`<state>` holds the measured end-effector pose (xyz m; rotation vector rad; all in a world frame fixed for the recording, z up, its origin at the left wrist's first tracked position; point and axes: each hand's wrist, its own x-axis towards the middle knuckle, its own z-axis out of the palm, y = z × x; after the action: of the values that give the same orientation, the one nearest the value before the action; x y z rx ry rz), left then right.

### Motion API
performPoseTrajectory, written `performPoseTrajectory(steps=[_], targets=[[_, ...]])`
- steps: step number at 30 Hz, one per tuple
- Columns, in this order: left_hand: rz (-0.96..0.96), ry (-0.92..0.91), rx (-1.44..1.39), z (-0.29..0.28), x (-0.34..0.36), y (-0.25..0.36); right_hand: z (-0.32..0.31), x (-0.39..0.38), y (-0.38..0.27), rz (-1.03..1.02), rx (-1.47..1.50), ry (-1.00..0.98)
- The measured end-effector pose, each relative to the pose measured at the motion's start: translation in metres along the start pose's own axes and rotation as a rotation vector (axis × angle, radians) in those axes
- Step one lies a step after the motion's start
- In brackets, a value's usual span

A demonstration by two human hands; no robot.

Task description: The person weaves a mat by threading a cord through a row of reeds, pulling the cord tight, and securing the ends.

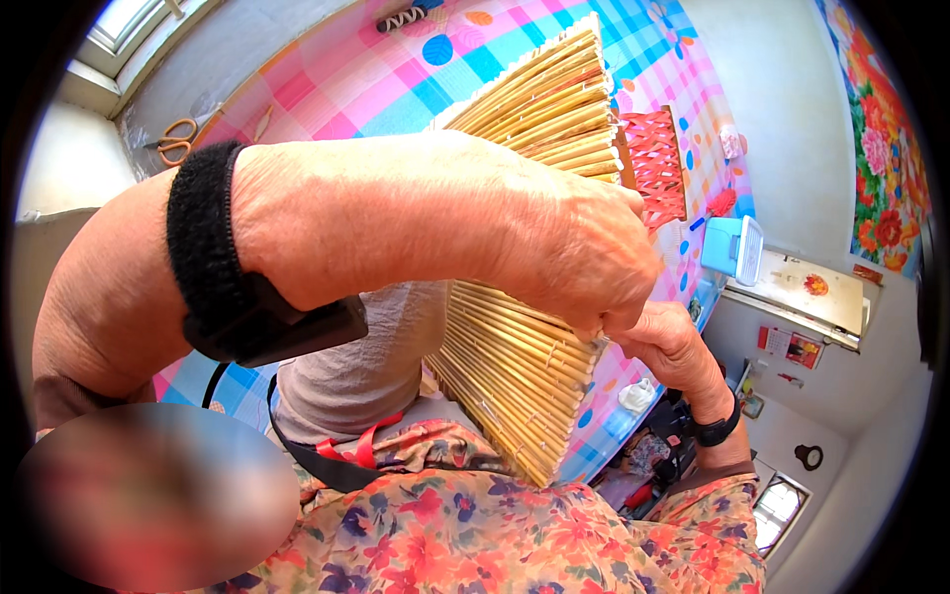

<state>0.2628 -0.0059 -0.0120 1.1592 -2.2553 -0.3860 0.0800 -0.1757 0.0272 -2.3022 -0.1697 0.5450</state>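
A mat of thin yellow stalks (520,371), set side by side and stitched together, lies across my lap, its cut ends forming the right edge. My left hand (604,262) reaches over it from the left, with curled fingers pinched at that edge. Meeting it from the right is my right hand (668,342), its fingers bent and pressed close to the left fingertips. Whatever sits between the fingers is hidden or too small to make out. My left forearm covers the middle of the mat.
Scissors with orange handles (178,144) lie at the far left beside the wall. A red woven strip panel (653,163) rests on the checked bed cover (336,94). Further right are a light blue box (730,247) and a crumpled white tissue (636,396).
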Motion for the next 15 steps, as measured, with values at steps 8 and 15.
performPoseTrajectory(steps=[8, 15], targets=[[0.043, 0.091, 0.014, 0.008, -0.003, -0.001, 0.002, -0.003, 0.009, -0.036, 0.012, -0.036], [0.010, 0.057, 0.035, 0.006, 0.000, -0.002, -0.003, 0.009, 0.012, -0.094, -0.053, 0.005]])
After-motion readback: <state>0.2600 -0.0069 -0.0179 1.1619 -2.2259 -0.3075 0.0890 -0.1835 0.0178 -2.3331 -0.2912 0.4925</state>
